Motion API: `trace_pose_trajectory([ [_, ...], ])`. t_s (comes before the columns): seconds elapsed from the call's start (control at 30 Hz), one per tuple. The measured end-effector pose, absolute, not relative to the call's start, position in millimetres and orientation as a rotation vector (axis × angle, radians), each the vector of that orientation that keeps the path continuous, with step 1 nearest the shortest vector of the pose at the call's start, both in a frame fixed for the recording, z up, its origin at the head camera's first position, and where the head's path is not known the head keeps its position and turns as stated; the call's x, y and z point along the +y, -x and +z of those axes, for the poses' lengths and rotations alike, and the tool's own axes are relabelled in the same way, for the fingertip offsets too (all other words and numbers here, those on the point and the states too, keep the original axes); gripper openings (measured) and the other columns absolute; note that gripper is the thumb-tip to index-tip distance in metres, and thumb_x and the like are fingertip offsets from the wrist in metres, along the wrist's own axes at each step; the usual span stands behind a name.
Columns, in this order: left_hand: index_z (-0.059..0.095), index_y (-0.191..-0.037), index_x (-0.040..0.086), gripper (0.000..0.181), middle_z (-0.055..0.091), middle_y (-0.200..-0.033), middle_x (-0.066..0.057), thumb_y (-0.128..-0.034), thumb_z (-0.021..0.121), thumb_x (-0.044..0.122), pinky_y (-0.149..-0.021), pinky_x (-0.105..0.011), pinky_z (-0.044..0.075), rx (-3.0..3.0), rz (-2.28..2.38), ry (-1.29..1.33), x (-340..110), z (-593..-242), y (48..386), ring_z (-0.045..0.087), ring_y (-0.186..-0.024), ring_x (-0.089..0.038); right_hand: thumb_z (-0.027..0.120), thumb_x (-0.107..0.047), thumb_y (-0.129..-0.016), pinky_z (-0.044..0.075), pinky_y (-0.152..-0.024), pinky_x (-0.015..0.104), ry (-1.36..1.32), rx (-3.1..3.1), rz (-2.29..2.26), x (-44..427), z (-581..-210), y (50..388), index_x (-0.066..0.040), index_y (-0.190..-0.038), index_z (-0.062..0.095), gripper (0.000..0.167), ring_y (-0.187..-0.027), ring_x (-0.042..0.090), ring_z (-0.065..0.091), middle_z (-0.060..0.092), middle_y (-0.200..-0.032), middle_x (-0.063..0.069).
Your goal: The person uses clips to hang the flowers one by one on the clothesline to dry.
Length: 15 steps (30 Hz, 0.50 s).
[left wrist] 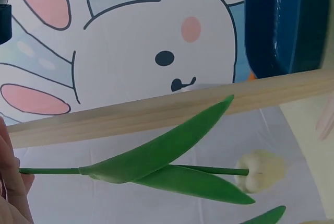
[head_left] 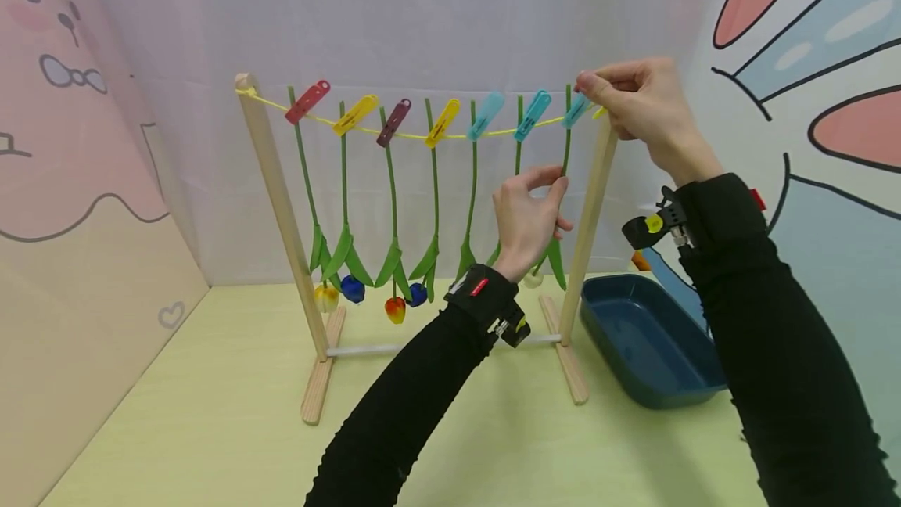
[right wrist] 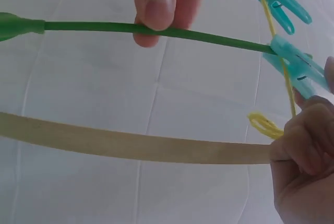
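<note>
My left hand pinches the green stem of an upside-down artificial tulip between thumb and fingers. Its pale flower head and green leaves hang below that hand. At the line's right end, my right hand pinches the handle end of a light-blue clothespin. This clothespin sits on the yellow string with the top of the stem at its jaws. In the right wrist view, the left thumb lies against the stem, and the right fingers partly cover the clothespin.
Several more tulips hang along the string from red, yellow, maroon and blue clothespins. Wooden posts hold the string, joined low by a white bar. Right of the rack stands a dark blue tub. Printed cloth forms the side walls.
</note>
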<state>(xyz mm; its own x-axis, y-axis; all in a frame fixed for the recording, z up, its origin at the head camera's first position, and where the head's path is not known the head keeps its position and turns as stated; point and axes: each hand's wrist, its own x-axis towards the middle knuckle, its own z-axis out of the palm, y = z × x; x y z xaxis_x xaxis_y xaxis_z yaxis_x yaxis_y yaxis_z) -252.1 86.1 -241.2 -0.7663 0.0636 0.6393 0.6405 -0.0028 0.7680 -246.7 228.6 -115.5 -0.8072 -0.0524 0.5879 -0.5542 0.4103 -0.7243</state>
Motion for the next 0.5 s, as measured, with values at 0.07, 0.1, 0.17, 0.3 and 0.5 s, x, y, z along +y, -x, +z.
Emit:
trace_pose_trajectory([
  [0.07, 0.066, -0.130, 0.001, 0.032, 0.072, -0.123, -0.017, -0.0989, 0.063, 0.008, -0.045, -0.026, 0.053, -1.864, -1.797, 0.760, 83, -244, 249, 0.066, -0.048, -0.025, 0.067, -0.025, -0.098, 0.020, -0.045, 0.028, -0.520, -2.205, 1.329, 228, -117, 245, -0.006, -0.121, 0.073, 0.031, -0.041, 0.013, 0.024, 0.034, -0.052, -0.008],
  [0.1, 0.064, -0.133, 0.001, 0.035, 0.073, -0.119, -0.018, -0.0990, 0.063, 0.009, -0.045, -0.026, 0.053, -1.864, -1.792, 0.782, 81, -246, 247, 0.065, -0.048, -0.025, 0.067, -0.026, -0.098, 0.021, -0.045, 0.028, -0.520, -2.199, 1.302, 228, -119, 244, -0.004, -0.127, 0.069, 0.036, -0.041, 0.012, 0.025, 0.035, -0.052, -0.008],
  [0.17, 0.060, -0.138, 0.001, 0.039, 0.076, -0.107, -0.021, -0.0998, 0.062, 0.010, -0.046, -0.026, 0.054, -1.876, -1.773, 0.827, 75, -252, 242, 0.066, -0.048, -0.026, 0.066, -0.024, -0.099, 0.024, -0.044, 0.025, -0.529, -2.156, 1.252, 227, -125, 242, -0.001, -0.137, 0.061, 0.045, -0.040, 0.011, 0.027, 0.034, -0.050, -0.009],
  [0.3, 0.062, -0.134, -0.001, 0.035, 0.076, -0.097, -0.025, -0.1017, 0.060, 0.012, -0.050, -0.027, 0.057, -1.919, -1.745, 0.965, 58, -271, 231, 0.070, -0.055, -0.029, 0.063, -0.016, -0.100, 0.028, -0.043, 0.022, -0.535, -2.027, 1.265, 224, -150, 230, -0.003, -0.141, 0.057, 0.043, -0.038, 0.007, 0.031, 0.040, -0.048, -0.012],
  [0.5, 0.068, -0.124, -0.001, 0.028, 0.075, -0.110, -0.020, -0.1034, 0.058, 0.016, -0.065, -0.023, 0.061, -2.176, -1.659, 1.153, 11, -313, 212, 0.074, -0.071, -0.022, 0.061, -0.009, -0.100, 0.030, -0.044, 0.027, -0.579, -2.066, 1.334, 234, -225, 205, -0.001, -0.132, 0.062, 0.033, -0.045, 0.010, 0.038, 0.052, -0.061, -0.008],
])
